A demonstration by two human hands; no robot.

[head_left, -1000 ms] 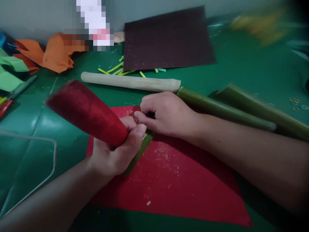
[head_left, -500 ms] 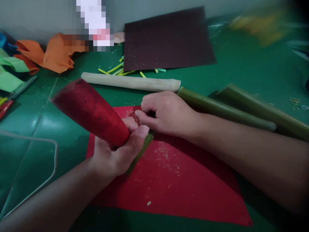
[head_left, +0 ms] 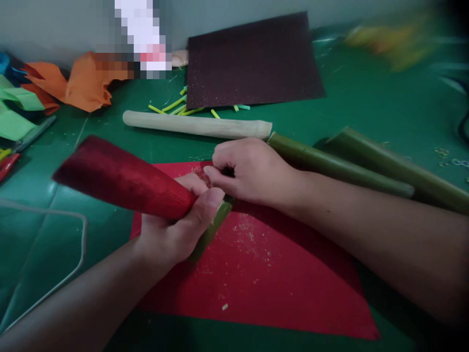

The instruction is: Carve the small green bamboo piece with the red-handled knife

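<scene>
My left hand [head_left: 179, 220] is closed around the narrow end of a red tapered piece [head_left: 135, 181], like a thick wooden handle. Its wide, dark end points up and to the left. Whatever lies beyond its narrow end is hidden by my fingers. Below that hand, a green bamboo piece [head_left: 214, 227] slants across a red sheet [head_left: 293, 288]. My right hand [head_left: 252, 168] is curled into a fist just beside the left one, close above the sheet; what it grips, if anything, is hidden. Fine pale shavings lie on the sheet.
A pale peeled bamboo stick [head_left: 198, 126] lies behind my hands. Two green bamboo lengths [head_left: 340, 164] rest at the right. Further back are a dark sheet [head_left: 252, 63], yellow-green strips [head_left: 174, 103] and orange cloth [head_left: 86, 83]. Red-handled scissors [head_left: 9, 166] and a bent wire [head_left: 85, 234] are at left.
The wide end of the red tapered piece has swung left and down, so it lies flatter. My right hand has stayed almost in place.
</scene>
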